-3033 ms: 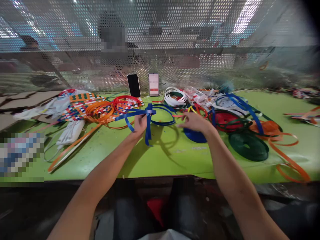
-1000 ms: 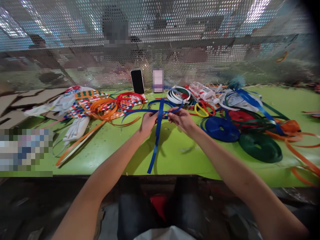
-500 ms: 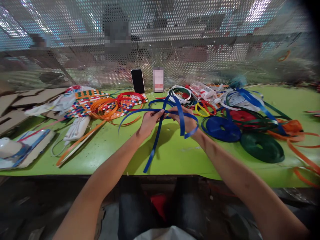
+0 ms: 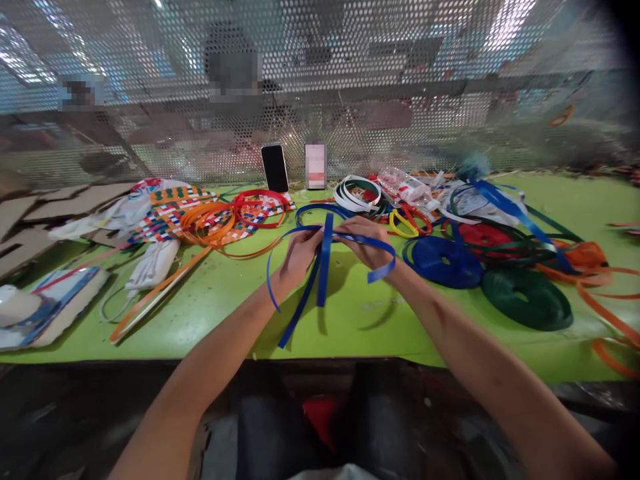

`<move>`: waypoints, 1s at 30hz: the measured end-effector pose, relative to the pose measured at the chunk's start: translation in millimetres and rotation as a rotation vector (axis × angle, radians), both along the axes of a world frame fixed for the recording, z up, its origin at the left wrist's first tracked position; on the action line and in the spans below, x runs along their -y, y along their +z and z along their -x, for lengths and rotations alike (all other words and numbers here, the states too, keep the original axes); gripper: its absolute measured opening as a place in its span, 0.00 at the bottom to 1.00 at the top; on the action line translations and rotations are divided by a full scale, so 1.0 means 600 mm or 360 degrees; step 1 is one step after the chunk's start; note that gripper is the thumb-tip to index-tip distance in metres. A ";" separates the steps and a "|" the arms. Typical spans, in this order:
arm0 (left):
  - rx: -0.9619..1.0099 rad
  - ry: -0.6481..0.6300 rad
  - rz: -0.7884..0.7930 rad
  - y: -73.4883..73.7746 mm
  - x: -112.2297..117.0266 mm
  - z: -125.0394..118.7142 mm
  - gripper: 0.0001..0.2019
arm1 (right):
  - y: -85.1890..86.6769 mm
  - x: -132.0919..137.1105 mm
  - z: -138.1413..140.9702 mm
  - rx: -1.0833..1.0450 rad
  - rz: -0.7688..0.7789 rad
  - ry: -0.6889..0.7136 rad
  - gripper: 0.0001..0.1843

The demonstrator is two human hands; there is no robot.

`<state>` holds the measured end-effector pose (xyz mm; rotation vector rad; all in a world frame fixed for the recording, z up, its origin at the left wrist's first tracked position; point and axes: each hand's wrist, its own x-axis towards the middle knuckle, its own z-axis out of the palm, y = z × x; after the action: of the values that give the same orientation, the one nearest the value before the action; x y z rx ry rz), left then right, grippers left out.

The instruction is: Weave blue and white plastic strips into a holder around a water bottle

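Flat sheets of brown cardboard (image 4: 60,210) with ragged cut edges overlapped at the far left of a smooth, glossy green table (image 4: 200,327), behind a smooth white cylinder (image 4: 17,305) on a rough-edged pad. Beside them sat a slim white block (image 4: 155,263) with a thin cord, and a long, narrow orange strip (image 4: 165,287) that slanted toward the near edge. A checkered woven piece (image 4: 145,230) of many colors lay behind, partly under loose rings of thin orange band (image 4: 207,217) and a red coil (image 4: 257,193). A flat phone (image 4: 275,168) with a dark screen leaned upright before a perforated mesh panel (image 4: 340,100), a lit phone (image 4: 315,167) next to it. At center, the left hand (image 4: 300,252) pinched flat, shiny blue strips (image 4: 325,263) at their crossing, just above the table between the two hands. One end hung straight down, another trailed toward the near edge, and others curled out to both sides. The right hand (image 4: 367,235), its fingertips partly hidden, gripped the same crossing from the other side. Behind it stood a white coil (image 4: 343,193); farther right lay a bent yellow loop (image 4: 407,232), a tightly wound blue disc (image 4: 430,260) and a dark green disc (image 4: 540,307).
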<state>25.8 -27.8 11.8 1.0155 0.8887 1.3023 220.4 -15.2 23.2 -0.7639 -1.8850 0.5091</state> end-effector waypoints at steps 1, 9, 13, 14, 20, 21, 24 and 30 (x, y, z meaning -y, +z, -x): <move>0.0004 -0.0001 -0.0010 0.000 0.000 -0.002 0.17 | 0.000 0.000 0.001 -0.0016 0.0034 -0.0004 0.18; -0.0015 0.0119 -0.0059 -0.008 -0.003 -0.008 0.17 | -0.002 0.001 0.023 -0.0434 0.0454 -0.0019 0.20; -0.0002 0.0099 -0.0159 -0.009 0.002 -0.009 0.18 | -0.001 0.003 0.030 -0.0628 0.0590 0.0060 0.21; -0.0009 0.0084 -0.0179 -0.007 0.004 -0.009 0.19 | -0.001 0.004 0.030 -0.0644 0.0627 0.0069 0.21; -0.0092 0.0115 -0.0269 0.005 0.011 -0.010 0.17 | -0.004 0.000 0.025 -0.0648 0.0671 -0.0010 0.19; -0.0092 0.0106 -0.0271 0.006 0.012 -0.011 0.16 | -0.004 -0.002 0.023 -0.0636 0.0669 -0.0009 0.19; -0.0044 0.0042 -0.0244 0.008 0.015 -0.013 0.16 | -0.002 -0.005 0.018 -0.0583 0.0660 0.0048 0.18; -0.0024 0.0063 -0.0220 0.002 0.011 -0.015 0.18 | 0.008 0.007 0.021 -0.0602 0.0553 0.0018 0.22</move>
<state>35.1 -34.6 13.1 1.1214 0.8430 1.4063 207.7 -19.5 28.0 -0.8144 -1.4674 0.9361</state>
